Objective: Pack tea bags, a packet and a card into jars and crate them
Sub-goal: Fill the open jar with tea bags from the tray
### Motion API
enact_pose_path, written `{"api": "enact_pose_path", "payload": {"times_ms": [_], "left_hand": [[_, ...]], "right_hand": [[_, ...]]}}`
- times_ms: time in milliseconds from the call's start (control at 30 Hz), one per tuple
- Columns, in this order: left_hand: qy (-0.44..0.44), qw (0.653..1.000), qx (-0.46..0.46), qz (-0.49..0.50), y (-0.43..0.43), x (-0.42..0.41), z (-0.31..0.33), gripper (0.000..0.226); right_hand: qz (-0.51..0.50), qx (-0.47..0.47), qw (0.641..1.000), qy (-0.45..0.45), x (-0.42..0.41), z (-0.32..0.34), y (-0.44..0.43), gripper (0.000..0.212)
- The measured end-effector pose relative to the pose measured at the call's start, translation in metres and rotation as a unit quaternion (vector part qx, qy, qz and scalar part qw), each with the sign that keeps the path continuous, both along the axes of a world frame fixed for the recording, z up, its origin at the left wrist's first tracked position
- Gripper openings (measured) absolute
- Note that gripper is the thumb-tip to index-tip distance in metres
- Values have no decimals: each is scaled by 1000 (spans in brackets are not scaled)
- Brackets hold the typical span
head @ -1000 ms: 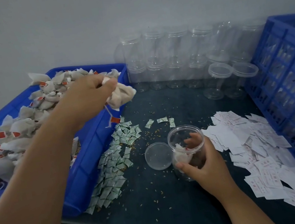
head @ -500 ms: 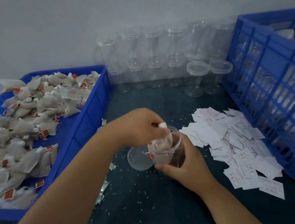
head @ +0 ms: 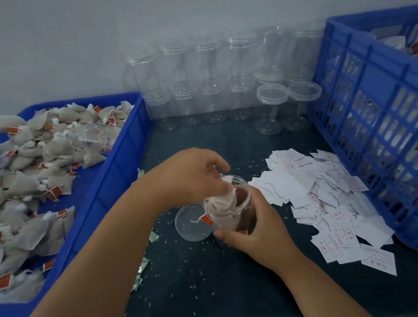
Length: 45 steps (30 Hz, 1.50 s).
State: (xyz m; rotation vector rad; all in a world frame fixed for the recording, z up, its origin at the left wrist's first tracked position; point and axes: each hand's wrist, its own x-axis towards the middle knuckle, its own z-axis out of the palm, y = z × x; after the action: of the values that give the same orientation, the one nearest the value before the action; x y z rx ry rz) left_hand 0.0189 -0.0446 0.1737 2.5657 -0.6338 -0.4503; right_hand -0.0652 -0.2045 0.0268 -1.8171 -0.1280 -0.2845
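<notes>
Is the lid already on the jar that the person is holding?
No, the lid lies flat on the table beside the jar, whose open mouth has a tea bag sticking out.

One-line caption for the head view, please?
Left hand tucks a tea bag into the open jar gripped by the right hand, lid beside it on the table.
</notes>
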Motion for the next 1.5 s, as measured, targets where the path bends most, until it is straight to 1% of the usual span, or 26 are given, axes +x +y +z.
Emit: {"api": "enact_pose_path", "payload": {"times_ms": [67,133,200,233,300,400,467,533,600,667,733,800,833,933,967,1000,1033,1100,1133,1167,1200,1233,1267,1333,1433,1500], "left_hand": [[-27,999,-30,9,-3,1,-2,21],[-42,994,-95,34,-5,2,-2,6],[-72,986,-141,59,-8,2,-3,11],[-88,983,-144,66,-10,1,-4,15],[-96,989,-105,51,-13,-1,-8,22],[-55,998,23,-31,-11,-8,-13,20],[-41,996,40,-67,-7,-12,-8,23],[-58,995,39,-75,-5,-15,-3,34],[-54,990,86,-98,-6,-19,-1,40],[-26,983,125,-129,-9,-25,-5,37],[-38,990,81,-113,-4,-28,-4,28],[-78,993,20,-84,9,-28,-2,34],[-89,991,24,-95,15,-29,-2,38],[-79,973,131,-171,23,-34,-12,36],[-69,968,148,-189,22,-36,-18,38],[-68,968,144,-196,20,-39,-24,39],[-87,971,120,-188,17,-41,-30,38],[-166,977,35,-131,15,-44,-40,34],[-201,975,5,-95,14,-45,-43,46],[-212,975,-6,-68,12,-45,-45,64],[-191,981,-6,-43,11,-43,-46,78],[-160,987,-12,-21,9,-41,-45,81],[-140,990,-16,-8,8,-39,-44,76],[-179,984,4,-11,8,-38,-43,67],[-273,958,56,-65,10,-48,-41,75],[-300,942,103,-108,10,-56,-46,76]], "right_hand": [[-2,-2,1000,-7,0,0,0,70],[0,-2,1000,-5,0,0,0,70],[6,1,1000,2,1,-2,-1,69],[8,4,1000,4,1,-2,-1,69],[5,8,1000,1,2,-3,-2,68],[0,10,1000,-7,2,-3,-2,73],[4,3,1000,-7,2,-4,-1,73],[7,4,1000,-4,2,-5,-2,73],[9,6,1000,-8,3,-4,-2,73],[12,5,1000,-14,2,-4,-2,73],[16,6,1000,-13,1,-4,-2,72],[17,0,1000,-12,1,-4,-2,70],[15,-2,1000,-13,2,-4,-2,69],[13,-10,1000,-16,1,-4,-1,65],[12,-13,1000,-19,1,-5,0,63],[10,-15,1000,-25,0,-6,0,61],[9,-17,999,-28,0,-6,-1,60],[6,-21,999,-24,1,-7,-1,62],[6,-22,1000,-20,1,-7,-1,65],[8,-22,1000,-17,2,-8,-1,67],[12,-22,1000,-17,2,-9,-1,67],[14,-24,999,-16,2,-9,-1,65],[14,-26,999,-13,2,-9,-1,65],[15,-28,999,-10,1,-8,-1,68],[12,-32,999,-4,1,-8,-1,65],[9,-22,1000,4,2,-11,-1,66]]}}
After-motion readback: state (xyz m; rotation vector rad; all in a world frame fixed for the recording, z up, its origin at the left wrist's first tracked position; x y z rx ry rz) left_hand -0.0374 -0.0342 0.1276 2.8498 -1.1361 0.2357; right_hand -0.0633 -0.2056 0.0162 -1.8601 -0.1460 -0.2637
